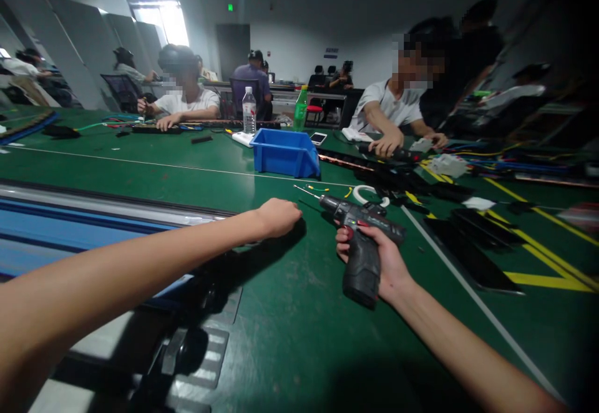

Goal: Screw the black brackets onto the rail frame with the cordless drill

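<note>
In the head view, my right hand point(388, 260) is wrapped round the handle of a black cordless drill point(362, 263). A long thin bit point(306, 193) points from its chuck toward the left. My left hand point(281, 216) is closed, low over the green table point(281, 338), with its back toward me. Its fingers are mostly turned away, and whatever they may hold is hidden. Near that forearm lies a long blue and silver panel point(93, 229). A blue plastic bin point(285, 154) stands beyond both hands.
A white ring-shaped roll point(362, 196) and small yellow connectors point(322, 189) lie beyond the drill. Dark flat panels point(472, 254) and yellow tape strips point(547, 281) are at the right. A clear bottle point(249, 113) and green bottle point(300, 110) stand behind the bin. Co-workers sit opposite.
</note>
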A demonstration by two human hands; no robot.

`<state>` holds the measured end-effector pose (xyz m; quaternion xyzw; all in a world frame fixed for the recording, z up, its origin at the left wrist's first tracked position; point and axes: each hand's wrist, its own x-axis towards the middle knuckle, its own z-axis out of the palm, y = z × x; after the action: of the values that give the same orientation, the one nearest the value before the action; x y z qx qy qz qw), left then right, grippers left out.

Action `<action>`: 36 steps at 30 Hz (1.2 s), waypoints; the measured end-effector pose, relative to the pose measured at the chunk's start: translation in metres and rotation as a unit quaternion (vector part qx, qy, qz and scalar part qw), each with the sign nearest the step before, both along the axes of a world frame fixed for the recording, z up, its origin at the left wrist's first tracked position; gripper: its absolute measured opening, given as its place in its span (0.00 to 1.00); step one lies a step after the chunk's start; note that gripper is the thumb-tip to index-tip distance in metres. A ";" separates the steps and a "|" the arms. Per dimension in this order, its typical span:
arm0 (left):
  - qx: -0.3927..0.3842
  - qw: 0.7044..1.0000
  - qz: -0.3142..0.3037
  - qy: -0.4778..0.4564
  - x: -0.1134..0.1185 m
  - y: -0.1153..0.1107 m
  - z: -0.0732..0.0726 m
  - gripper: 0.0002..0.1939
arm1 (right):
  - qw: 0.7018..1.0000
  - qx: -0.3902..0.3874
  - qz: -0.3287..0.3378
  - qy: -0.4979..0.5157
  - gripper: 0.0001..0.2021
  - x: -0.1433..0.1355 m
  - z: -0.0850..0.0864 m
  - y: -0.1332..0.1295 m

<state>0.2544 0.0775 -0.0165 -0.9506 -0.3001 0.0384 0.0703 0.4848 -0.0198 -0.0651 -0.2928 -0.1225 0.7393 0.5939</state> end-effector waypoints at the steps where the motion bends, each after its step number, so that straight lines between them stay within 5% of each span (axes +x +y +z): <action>1: -0.002 1.000 0.000 0.006 0.005 0.000 -0.004 0.08 | 1.000 0.000 0.004 -0.001 0.13 0.000 0.000 0.000; 6: -0.010 1.000 -0.004 0.006 0.000 0.004 -0.010 0.06 | 1.000 0.001 0.027 -0.008 0.10 -0.002 0.002 0.000; 17: -0.094 0.993 -0.048 -0.058 -0.052 0.029 0.018 0.16 | 0.999 -0.007 0.032 -0.033 0.08 -0.004 0.002 0.001; 24: -0.148 0.988 -0.047 -0.025 -0.039 0.016 0.012 0.21 | 0.999 -0.011 0.026 -0.033 0.09 -0.004 0.002 0.002; 36: -0.203 0.975 -0.028 -0.084 -0.025 0.024 0.004 0.03 | 0.999 -0.010 0.034 -0.036 0.06 -0.009 0.005 -0.004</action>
<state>0.2291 0.1015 -0.0129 -0.9528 -0.2644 0.0166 -0.1486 0.4762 -0.0233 -0.0605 -0.3205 -0.1461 0.7492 0.5609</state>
